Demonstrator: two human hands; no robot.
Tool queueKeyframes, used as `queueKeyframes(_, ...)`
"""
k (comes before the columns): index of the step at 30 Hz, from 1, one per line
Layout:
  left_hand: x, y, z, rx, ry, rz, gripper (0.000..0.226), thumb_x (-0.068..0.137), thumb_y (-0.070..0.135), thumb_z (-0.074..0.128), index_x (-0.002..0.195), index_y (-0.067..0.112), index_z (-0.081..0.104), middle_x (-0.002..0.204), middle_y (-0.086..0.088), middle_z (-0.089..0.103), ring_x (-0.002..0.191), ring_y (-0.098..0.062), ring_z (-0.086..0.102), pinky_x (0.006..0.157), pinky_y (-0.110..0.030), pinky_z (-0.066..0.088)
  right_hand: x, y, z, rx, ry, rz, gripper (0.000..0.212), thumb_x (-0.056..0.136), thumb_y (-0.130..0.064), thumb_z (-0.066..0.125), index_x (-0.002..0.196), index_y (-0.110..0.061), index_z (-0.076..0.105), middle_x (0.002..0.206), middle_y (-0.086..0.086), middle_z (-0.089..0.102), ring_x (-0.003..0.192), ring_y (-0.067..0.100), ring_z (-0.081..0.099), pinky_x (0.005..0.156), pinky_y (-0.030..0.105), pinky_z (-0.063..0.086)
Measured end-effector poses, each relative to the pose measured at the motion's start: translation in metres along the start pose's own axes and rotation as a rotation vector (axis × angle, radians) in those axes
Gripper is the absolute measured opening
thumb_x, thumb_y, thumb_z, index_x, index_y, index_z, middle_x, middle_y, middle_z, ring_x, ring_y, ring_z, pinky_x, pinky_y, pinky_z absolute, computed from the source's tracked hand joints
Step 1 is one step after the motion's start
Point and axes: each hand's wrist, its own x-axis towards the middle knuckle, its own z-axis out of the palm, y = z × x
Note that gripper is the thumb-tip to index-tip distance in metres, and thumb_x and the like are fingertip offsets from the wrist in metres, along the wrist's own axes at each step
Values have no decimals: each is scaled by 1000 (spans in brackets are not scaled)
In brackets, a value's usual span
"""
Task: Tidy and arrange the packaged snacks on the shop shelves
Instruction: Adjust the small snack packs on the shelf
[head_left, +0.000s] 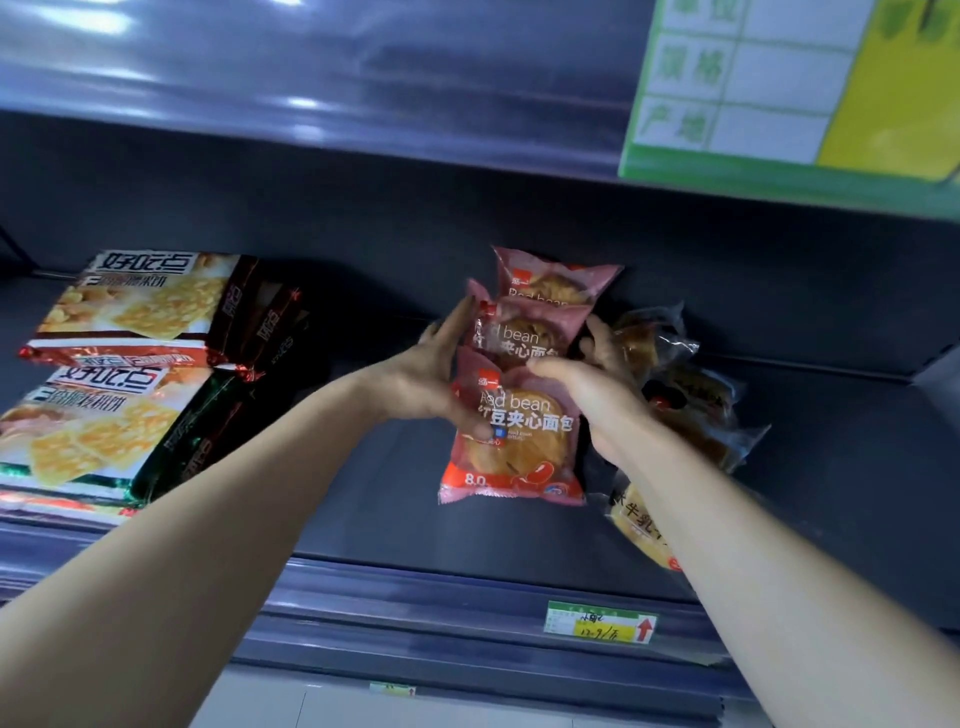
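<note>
Three pink red bean bread packets lie in a row running back on the dark shelf (363, 499): a front one (511, 447), a middle one (530, 330) and a rear one (553, 280). My left hand (431, 374) touches the left side of the row, fingers straight along the middle packet, thumb on the front packet. My right hand (597, 384) holds the row from the right, thumb over the front packet's top, fingers curled beside the middle one.
Two large biscuit bags (140, 306) (98, 431) lie at the left of the shelf. Clear-wrapped bread packets (691, 395) and a yellow one (644, 530) sit right of my right arm. A price tag (600, 621) hangs on the shelf edge; a green sign (779, 83) hangs above.
</note>
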Motion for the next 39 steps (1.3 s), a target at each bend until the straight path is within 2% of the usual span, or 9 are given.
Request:
queueKeyframes(3,0,-2,14,-62,57,100,134,56,3,91,152,29,1,130,10,47,115,1,51,92,-10,44,-1,3,7,83,18,-6,85,69,-16,75,142,-35,37,136,-7,54,110,16,62,91,45,54)
queueKeyframes(6,0,1,13,-186,226,214,106,57,-5,88,138,32,29,115,14,56,94,-4,64,77,-17,52,-2,2,4,152,86,-117,63,82,-1,64,130,-37,44,118,-16,59,113,13,60,99,45,50)
queueKeyframes(11,6,1,9,-44,297,184,96,48,34,88,131,31,42,122,3,57,109,-15,61,94,-33,51,1,3,9,60,160,-180,78,72,-14,62,142,-35,35,142,-4,45,125,13,49,104,44,45)
queueKeyframes(17,0,9,13,-177,130,26,68,60,8,89,113,24,49,99,8,65,90,-16,67,67,-35,58,10,18,6,17,250,-173,78,82,10,58,143,-32,32,138,3,47,107,2,58,73,14,49)
queueKeyframes(21,-4,15,10,-19,377,191,57,62,5,86,101,24,49,83,18,60,71,9,58,61,-8,42,6,9,3,59,263,-235,78,81,10,60,145,-26,33,141,2,48,107,-1,57,84,22,52)
queueKeyframes(27,-3,9,6,79,375,160,92,56,17,91,133,21,40,120,3,53,114,-18,53,86,-20,45,3,1,0,-59,190,-176,77,83,-8,64,147,-32,31,152,0,35,133,13,38,108,43,41)
queueKeyframes(31,-7,19,4,263,270,143,144,47,33,94,151,40,-6,160,1,0,147,-18,10,114,-33,28,13,-11,3,108,243,-42,81,64,-42,69,140,-30,44,140,2,51,122,22,53,99,46,48)
queueKeyframes(35,-6,34,7,675,196,173,137,52,47,89,151,40,-6,161,5,-12,149,-23,-5,117,-48,18,34,-24,-3,136,218,28,51,80,-45,63,123,-19,58,101,-2,62,88,13,58,67,27,46)
queueKeyframes(39,-2,30,12,1037,189,123,131,56,63,78,152,33,-5,161,-1,-9,145,-25,-24,110,-69,-8,47,-26,-1,81,127,66,79,57,-57,73,127,-26,56,121,7,63,106,25,61,89,44,52)
